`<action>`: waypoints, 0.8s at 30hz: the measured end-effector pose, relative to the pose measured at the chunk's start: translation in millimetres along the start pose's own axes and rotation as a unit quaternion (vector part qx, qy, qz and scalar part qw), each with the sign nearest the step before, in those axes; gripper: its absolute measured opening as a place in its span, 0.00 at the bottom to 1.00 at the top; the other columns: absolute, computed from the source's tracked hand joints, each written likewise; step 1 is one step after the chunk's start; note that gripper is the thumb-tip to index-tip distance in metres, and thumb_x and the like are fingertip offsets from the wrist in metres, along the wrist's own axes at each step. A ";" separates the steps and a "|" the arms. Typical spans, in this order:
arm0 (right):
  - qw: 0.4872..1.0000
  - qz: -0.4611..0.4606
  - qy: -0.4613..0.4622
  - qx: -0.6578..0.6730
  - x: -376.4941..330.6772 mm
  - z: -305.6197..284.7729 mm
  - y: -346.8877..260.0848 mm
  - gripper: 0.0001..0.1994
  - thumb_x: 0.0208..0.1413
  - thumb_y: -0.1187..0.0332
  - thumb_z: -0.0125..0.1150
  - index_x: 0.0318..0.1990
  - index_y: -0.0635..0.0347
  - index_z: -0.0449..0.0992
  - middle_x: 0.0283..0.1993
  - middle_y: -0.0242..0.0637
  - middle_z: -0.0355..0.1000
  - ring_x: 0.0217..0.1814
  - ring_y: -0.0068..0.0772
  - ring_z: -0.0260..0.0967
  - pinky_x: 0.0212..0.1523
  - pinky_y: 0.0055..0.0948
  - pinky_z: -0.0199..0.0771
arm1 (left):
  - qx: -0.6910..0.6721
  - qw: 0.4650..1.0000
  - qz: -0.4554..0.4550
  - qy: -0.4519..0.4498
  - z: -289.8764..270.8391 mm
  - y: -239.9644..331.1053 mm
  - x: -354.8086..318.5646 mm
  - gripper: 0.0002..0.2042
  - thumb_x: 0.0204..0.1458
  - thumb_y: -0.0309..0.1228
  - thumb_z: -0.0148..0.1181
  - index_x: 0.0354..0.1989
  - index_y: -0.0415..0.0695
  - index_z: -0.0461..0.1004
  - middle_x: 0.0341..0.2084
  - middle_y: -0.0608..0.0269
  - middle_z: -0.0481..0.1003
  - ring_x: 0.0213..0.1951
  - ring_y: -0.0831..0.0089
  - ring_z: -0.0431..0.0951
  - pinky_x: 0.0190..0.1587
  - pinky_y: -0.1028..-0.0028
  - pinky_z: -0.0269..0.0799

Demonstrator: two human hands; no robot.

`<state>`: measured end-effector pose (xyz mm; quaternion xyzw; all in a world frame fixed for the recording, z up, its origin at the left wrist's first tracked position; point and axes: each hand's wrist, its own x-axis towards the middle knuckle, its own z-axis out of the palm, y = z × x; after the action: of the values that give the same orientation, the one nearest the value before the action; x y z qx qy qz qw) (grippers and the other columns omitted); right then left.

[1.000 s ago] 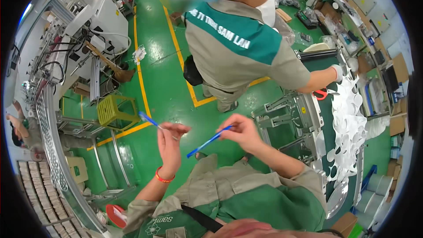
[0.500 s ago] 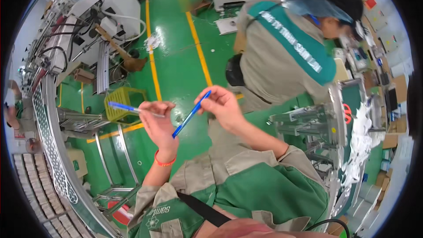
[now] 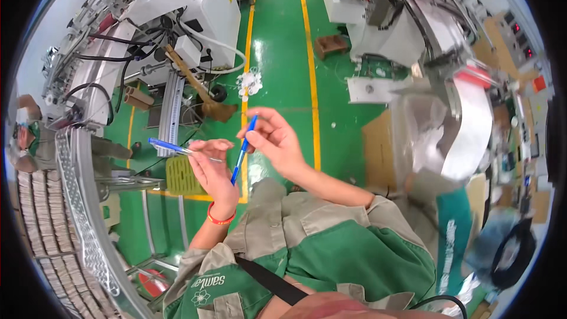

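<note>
My left hand (image 3: 214, 180), with a red band at the wrist, is raised palm up in the middle of the view. Between its fingers lies a clear ballpoint pen with a blue end (image 3: 167, 145), pointing out to the left. A second pen, blue with a paler middle (image 3: 240, 159), is pinched near its top by the thumb and fingers of my right hand (image 3: 276, 145). It tilts slightly, its lower end close to my left palm; whether it touches the palm I cannot tell. The two pens are apart.
Yellow lines (image 3: 311, 77) mark the green floor ahead. At left are a white machine (image 3: 207, 18), a broom (image 3: 215, 109) and a yellow-green crate (image 3: 184, 175). White scraps (image 3: 249, 82) lie on the floor. A co-worker (image 3: 455, 236) and a cardboard box (image 3: 378, 150) are at right.
The surroundings have shifted: the co-worker has gone from the upper right to the lower right of the view. Both hands keep their pens; the right one's pen stands more upright.
</note>
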<state>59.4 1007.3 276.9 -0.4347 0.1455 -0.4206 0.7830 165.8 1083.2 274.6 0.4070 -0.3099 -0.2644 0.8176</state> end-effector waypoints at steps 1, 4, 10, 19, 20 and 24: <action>1.000 -0.028 0.005 0.011 25.5 1.8 0.8 0.26 0.55 0.76 0.52 0.60 0.58 0.50 0.37 0.35 0.71 0.34 0.18 0.66 0.33 0.17 0.67 | 0.009 1.000 0.002 0.005 4.6 -13.5 19.9 0.11 0.62 0.38 0.35 0.42 0.44 0.59 0.30 0.59 0.67 0.36 0.67 0.68 0.46 0.65 0.65; 0.993 -0.109 0.016 -0.038 101.1 -18.6 19.0 0.28 0.55 0.78 0.49 0.62 0.56 0.48 0.39 0.38 0.70 0.35 0.19 0.66 0.33 0.18 0.67 | -0.003 0.999 0.046 -0.018 21.1 -63.7 93.0 0.12 0.62 0.39 0.33 0.42 0.44 0.59 0.30 0.58 0.67 0.37 0.68 0.68 0.48 0.65 0.63; 0.921 -0.144 -0.003 -0.363 261.5 -109.8 17.5 0.20 0.53 0.77 0.53 0.55 0.60 0.62 0.46 0.36 0.71 0.37 0.24 0.69 0.36 0.23 0.69 | 0.042 0.996 0.055 -0.059 59.6 -154.8 273.6 0.10 0.62 0.35 0.32 0.39 0.42 0.58 0.30 0.55 0.70 0.36 0.71 0.69 0.46 0.69 0.62; 0.855 -0.072 0.300 -0.416 405.6 -290.5 -33.9 0.13 0.62 0.61 0.39 0.43 0.63 0.62 0.40 0.41 0.75 0.37 0.30 0.73 0.38 0.28 0.72 | -0.009 0.937 -0.139 -0.322 172.6 -279.9 479.8 0.13 0.62 0.35 0.32 0.39 0.38 0.61 0.21 0.58 0.72 0.25 0.73 0.71 0.36 0.74 0.66; 0.868 -0.069 0.333 -0.361 419.5 -309.0 -40.4 0.15 0.63 0.60 0.37 0.44 0.62 0.62 0.39 0.43 0.74 0.36 0.31 0.73 0.38 0.28 0.72 | -0.015 0.920 -0.167 -0.354 180.3 -295.3 501.0 0.14 0.62 0.36 0.32 0.39 0.37 0.60 0.17 0.58 0.71 0.23 0.73 0.70 0.34 0.74 0.66; 0.884 -0.031 0.366 -0.290 500.8 -393.2 -75.5 0.16 0.63 0.60 0.36 0.44 0.64 0.65 0.37 0.44 0.74 0.35 0.30 0.73 0.36 0.24 0.71 | 0.017 0.898 -0.200 -0.392 229.0 -366.9 584.3 0.17 0.62 0.39 0.32 0.37 0.36 0.61 0.08 0.63 0.66 0.17 0.75 0.67 0.26 0.77 0.63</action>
<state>88.3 374.4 178.5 -0.4616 0.5239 -0.5127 0.4996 324.8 374.2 249.8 0.3374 -0.5217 -0.5551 0.5531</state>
